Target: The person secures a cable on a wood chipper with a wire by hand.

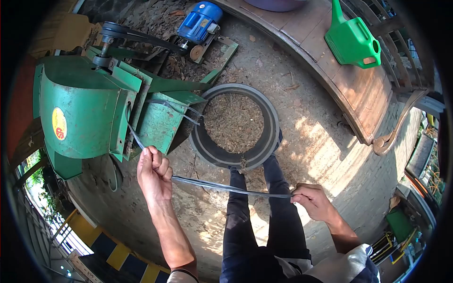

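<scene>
A dark rubber-like strap [226,187] is stretched between my hands in front of my legs. My left hand [155,173] is closed around it close to the green machine [82,120], and its other stretch runs up from my fist to the edge of the machine's housing. On the right, my right hand [313,201] pinches the far part of the strap, thumb over fingers. Loose strap ends [177,111] lie over the machine's green outlet chute [163,125]. Below the chute stands a black tub [271,125] holding chopped, brownish dry material [233,120].
A blue electric motor [200,22] connects by a black belt [141,38] to the machine's pulley. At right, a green watering can [353,42] rests on a curved wooden bench [361,99]. The tub stands on the concrete floor [302,111] by my feet.
</scene>
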Demonstrator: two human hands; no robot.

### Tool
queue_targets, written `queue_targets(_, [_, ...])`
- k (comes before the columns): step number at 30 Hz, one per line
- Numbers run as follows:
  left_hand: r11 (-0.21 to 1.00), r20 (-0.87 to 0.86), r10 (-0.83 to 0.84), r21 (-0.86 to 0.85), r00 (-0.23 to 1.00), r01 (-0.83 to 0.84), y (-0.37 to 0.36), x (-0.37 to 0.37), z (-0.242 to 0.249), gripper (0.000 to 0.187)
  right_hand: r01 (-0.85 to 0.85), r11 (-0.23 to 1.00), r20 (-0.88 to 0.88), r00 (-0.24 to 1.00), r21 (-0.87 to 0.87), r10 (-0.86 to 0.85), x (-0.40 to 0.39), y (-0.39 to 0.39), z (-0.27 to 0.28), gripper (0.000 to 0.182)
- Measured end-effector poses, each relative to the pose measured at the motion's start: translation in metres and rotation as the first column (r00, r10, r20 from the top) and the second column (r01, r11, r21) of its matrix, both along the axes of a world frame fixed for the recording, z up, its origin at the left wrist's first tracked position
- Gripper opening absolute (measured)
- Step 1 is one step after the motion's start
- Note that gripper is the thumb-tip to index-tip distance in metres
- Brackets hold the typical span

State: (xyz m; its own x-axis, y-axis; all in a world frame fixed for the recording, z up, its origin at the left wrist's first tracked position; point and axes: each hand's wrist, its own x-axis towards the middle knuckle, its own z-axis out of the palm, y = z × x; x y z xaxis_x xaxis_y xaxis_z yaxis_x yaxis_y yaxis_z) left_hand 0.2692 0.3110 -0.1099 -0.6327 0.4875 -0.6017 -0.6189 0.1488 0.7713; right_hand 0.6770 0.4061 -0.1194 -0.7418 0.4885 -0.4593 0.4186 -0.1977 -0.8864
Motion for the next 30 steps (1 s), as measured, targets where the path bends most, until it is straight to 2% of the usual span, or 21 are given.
queue_targets(3, [0.999,0.021,-0.036,-0.023,0.999,0.036,0.001,-0.002,0.002,0.026,0.194,0.981,0.055,0.979,0.024,-0.195,0.032,-0.003,-0.003,0.015])
queue_targets(4, [0.999,0.029,-0.043,-0.016,0.999,0.043,0.001,-0.003,0.003,0.026,0.186,0.983,0.053,0.981,0.012,-0.186,0.041,-0.002,0.001,0.015])
queue_targets(6, [0.998,0.018,-0.062,-0.012,0.998,0.063,-0.001,-0.006,0.004,0.026,0.162,0.984,0.194,0.965,0.078,-0.174,0.056,0.003,0.012,0.017])
queue_targets(9, [0.996,0.022,-0.089,0.009,0.996,0.089,-0.002,-0.009,0.005,0.026,0.229,0.968,0.162,0.956,0.103,-0.243,0.075,0.003,0.015,0.020])
queue_targets(12, [0.998,0.024,-0.053,-0.013,0.998,0.054,-0.003,-0.013,0.003,0.023,0.208,0.964,0.219,0.945,0.168,-0.242,0.090,0.001,0.019,0.024])
queue_targets(14, [0.974,0.042,-0.215,0.088,0.976,0.210,-0.018,-0.028,-0.009,0.043,0.262,0.941,0.204,0.930,0.214,-0.305,0.095,-0.006,0.020,0.028])
queue_targets(15, [0.975,0.042,-0.210,0.084,0.977,0.206,-0.015,-0.021,-0.009,0.043,0.258,0.943,0.205,0.932,0.210,-0.301,0.096,-0.009,0.018,0.028])
queue_targets(17, [0.995,-0.171,-0.076,0.056,0.982,0.086,-0.010,0.003,-0.008,0.071,0.343,0.917,0.192,0.904,0.204,-0.381,0.097,-0.015,0.017,0.033])
queue_targets(18, [0.972,-0.296,-0.228,-0.118,0.928,0.201,-0.059,-0.010,-0.045,0.095,0.340,0.918,0.203,0.903,0.204,-0.379,0.094,-0.015,0.017,0.040])
queue_targets(19, [0.905,-0.404,-0.307,-0.404,0.862,0.133,-0.099,0.000,-0.073,0.089,0.334,0.907,0.185,0.904,0.258,-0.386,0.090,-0.014,0.014,0.043])
queue_targets(20, [0.725,-0.352,-0.487,-0.673,0.799,0.146,-0.158,0.011,-0.104,0.079,0.406,0.879,0.131,0.886,0.249,-0.446,0.086,-0.013,0.011,0.043])
queue_targets(21, [0.490,-0.234,-0.683,-0.849,0.692,0.197,-0.209,0.036,-0.124,0.063,0.476,0.848,0.075,0.861,0.234,-0.503,0.080,-0.010,0.005,0.042])
queue_targets(22, [0.073,0.010,-0.943,-0.969,0.333,0.237,-0.303,0.061,-0.170,0.052,0.482,0.835,0.027,0.862,0.265,-0.506,0.068,-0.003,0.002,0.042])
queue_targets(23, [-0.367,0.396,-0.918,-0.879,0.037,0.305,-0.345,0.103,-0.170,0.045,0.492,0.817,-0.024,0.861,0.301,-0.509,0.057,0.005,-0.001,0.043])
queue_targets(24, [-0.557,0.477,-0.828,-0.764,-0.296,0.325,-0.422,0.142,-0.189,0.041,0.465,0.828,-0.015,0.874,0.313,-0.485,0.054,0.011,-0.006,0.043])
queue_targets(25, [-0.789,0.449,-0.554,-0.553,-0.701,0.269,-0.495,0.174,-0.217,0.039,0.461,0.829,-0.016,0.876,0.316,-0.481,0.034,0.018,-0.008,0.043])
queue_targets(26, [-0.783,0.445,-0.562,-0.557,-0.697,0.276,-0.566,0.215,-0.218,0.039,0.562,0.781,-0.129,0.826,0.274,-0.549,0.013,0.023,-0.013,0.042])
queue_targets(27, [-0.756,0.491,-0.551,-0.635,-0.674,0.156,-0.597,0.243,-0.225,0.039,0.646,0.731,-0.237,0.762,0.221,-0.602,-0.011,0.029,-0.016,0.041])
queue_targets(28, [-0.719,0.535,-0.547,-0.694,-0.643,0.034,-0.590,0.259,-0.229,0.039,0.686,0.707,-0.327,0.717,0.172,-0.616,-0.030,0.033,-0.020,0.039])
queue_targets(29, [-0.670,0.576,-0.547,-0.736,-0.607,-0.094,-0.569,0.264,-0.238,0.039,0.674,0.715,-0.329,0.728,0.184,-0.602,-0.039,0.038,-0.020,0.039])
queue_targets(30, [-0.611,0.612,-0.553,-0.759,-0.566,-0.225,-0.555,0.264,-0.260,0.039,0.650,0.760,-0.334,0.711,-0.024,-0.619,-0.047,0.044,-0.018,0.038])
